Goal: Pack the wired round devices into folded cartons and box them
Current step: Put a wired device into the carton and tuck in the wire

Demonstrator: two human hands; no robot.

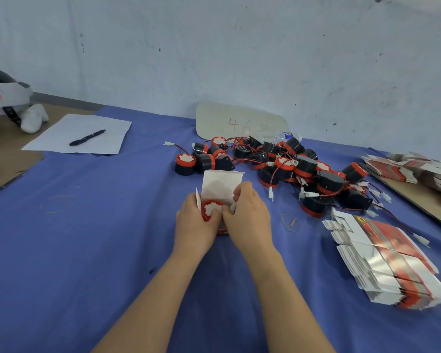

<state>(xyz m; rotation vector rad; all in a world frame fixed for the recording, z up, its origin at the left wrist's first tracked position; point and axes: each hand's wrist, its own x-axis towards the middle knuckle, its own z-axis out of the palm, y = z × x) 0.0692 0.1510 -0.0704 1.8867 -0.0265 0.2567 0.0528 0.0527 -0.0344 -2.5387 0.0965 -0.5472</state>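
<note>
1. Blue cloth [87,238] covers the table.
2. Pile of devices [303,169], wires tangled, lies just behind the hands and to their right.
3. Stack of flat cartons [387,266] lies near, to the right.
4. Paper sheet [61,138] with pen [87,137] on it lies far left, well apart.
5. Carton [222,184], flap up, is at centre. Left hand [194,225] curls round its left side; right hand [247,212] curls fingers on its right edge.
6. Round device [210,208] sits in the carton mouth, red rim showing.
7. Rubber band [290,222] lies beside the right hand.

1 head-worn view, forward and down, close over left hand [194,222], right hand [250,216]
</note>
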